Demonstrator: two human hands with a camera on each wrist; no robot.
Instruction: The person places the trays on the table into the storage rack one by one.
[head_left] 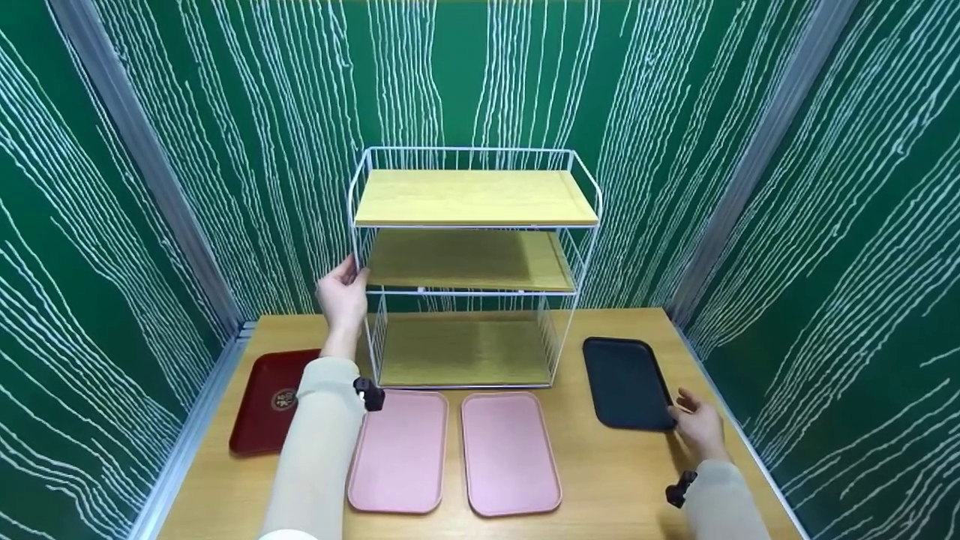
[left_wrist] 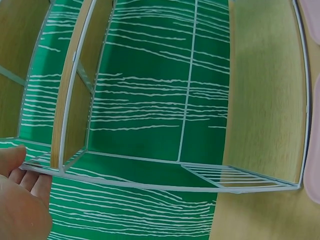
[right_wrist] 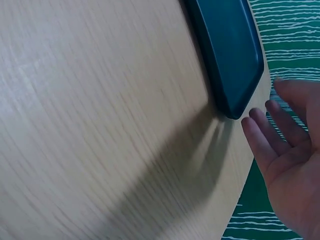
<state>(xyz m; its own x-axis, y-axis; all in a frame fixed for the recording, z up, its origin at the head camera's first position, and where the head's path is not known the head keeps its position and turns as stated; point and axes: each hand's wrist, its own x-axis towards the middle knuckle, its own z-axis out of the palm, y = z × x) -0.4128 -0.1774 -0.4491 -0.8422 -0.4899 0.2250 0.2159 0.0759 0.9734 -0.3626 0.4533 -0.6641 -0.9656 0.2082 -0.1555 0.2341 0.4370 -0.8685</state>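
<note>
A white wire rack [head_left: 576,315] with three wooden shelves stands at the back of the table. My left hand [head_left: 343,296] grips its front left post beside the middle shelf [head_left: 469,260]; the left wrist view shows the thumb and fingers [left_wrist: 42,186] around the wire. Near the table's right side lies a dark tray [head_left: 626,384], flat on the wood. My right hand [head_left: 700,426] is by its near right corner. Seen from the right wrist, that hand [right_wrist: 295,165] is apart from the tray [right_wrist: 230,55], fingers loosely bent and holding nothing.
Two pink trays [head_left: 399,454] lie side by side in front of the rack. A dark red tray [head_left: 262,401] with a gold emblem is at the left, partly hidden by my left sleeve. Green walls with white streaks enclose the wooden table [head_left: 600,480].
</note>
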